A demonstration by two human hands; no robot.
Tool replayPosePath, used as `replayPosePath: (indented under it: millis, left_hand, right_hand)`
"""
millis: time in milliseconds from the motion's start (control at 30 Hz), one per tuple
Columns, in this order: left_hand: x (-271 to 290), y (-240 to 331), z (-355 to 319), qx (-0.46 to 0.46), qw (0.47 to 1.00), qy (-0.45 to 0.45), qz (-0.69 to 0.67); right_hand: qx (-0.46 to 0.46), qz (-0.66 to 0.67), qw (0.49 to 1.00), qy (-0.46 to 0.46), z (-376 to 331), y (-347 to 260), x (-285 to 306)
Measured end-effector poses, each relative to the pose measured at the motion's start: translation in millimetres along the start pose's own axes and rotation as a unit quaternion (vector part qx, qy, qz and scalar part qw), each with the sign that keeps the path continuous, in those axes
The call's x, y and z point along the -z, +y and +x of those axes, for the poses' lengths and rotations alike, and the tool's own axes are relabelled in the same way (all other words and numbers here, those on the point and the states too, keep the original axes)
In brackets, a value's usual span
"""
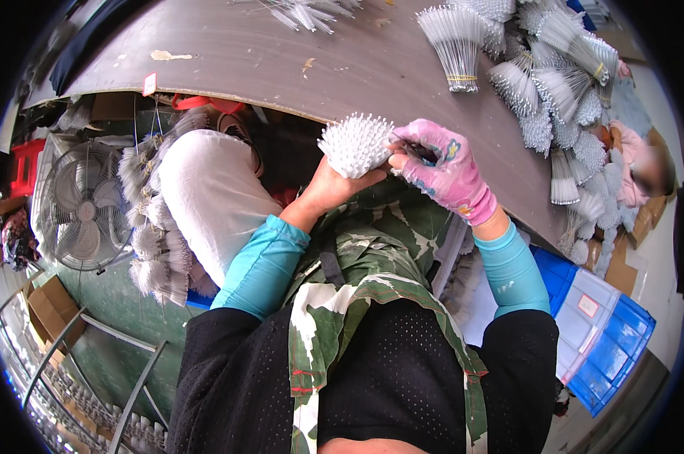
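Observation:
My left hand (333,188) is closed around a bundle of small white-tipped wire brushes (357,144), its bristle ends facing up in a rounded cluster. The stems below are mostly hidden by my fingers and lap. At the bundle's right side is my right hand (444,168), in a pink flowered glove with bare fingertips. Its thumb and fingers are pinched together close to the brushes. Whatever lies between those fingertips is too small to make out.
A brown table (342,68) curves across the front, with banded brush bundles (455,45) heaped at its right. A standing fan (85,208) is at left beside hanging brush bundles (160,250). Blue crates (610,348) stand at right. Another person in pink (631,163) sits beyond.

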State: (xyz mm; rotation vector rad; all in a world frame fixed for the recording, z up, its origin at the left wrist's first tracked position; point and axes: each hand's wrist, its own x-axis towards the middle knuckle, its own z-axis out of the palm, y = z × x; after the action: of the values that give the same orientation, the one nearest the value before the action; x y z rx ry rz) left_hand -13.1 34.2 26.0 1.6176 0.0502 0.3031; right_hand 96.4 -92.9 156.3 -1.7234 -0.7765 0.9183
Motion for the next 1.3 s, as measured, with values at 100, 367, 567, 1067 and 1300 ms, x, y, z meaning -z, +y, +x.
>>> replayPosePath:
  millis: [100, 367, 567, 1067, 1300]
  left_hand:
    - [-1, 1, -2, 0.026, 0.998, 0.003, -0.060]
    - [-11, 4, -9, 0.134, 0.959, 0.066, -0.239]
    - [-13, 7, -5, 0.094, 0.981, 0.069, -0.154]
    - [-18, 1, -6, 0.049, 0.992, 0.100, -0.065]
    - [-14, 5, -9, 0.113, 0.979, 0.083, -0.150]
  right_hand:
    - [0.066, -0.042, 0.997, 0.002, -4, 15, 7]
    - [-0.022, 0.013, 0.999, 0.042, -4, 22, 16]
    - [-0.091, 0.178, 0.975, 0.094, -7, 21, 12]
    - [-0.015, -0.239, 0.957, 0.163, 1, 21, -2]
    - [-0.042, -0.286, 0.920, 0.263, 6, 23, 44]
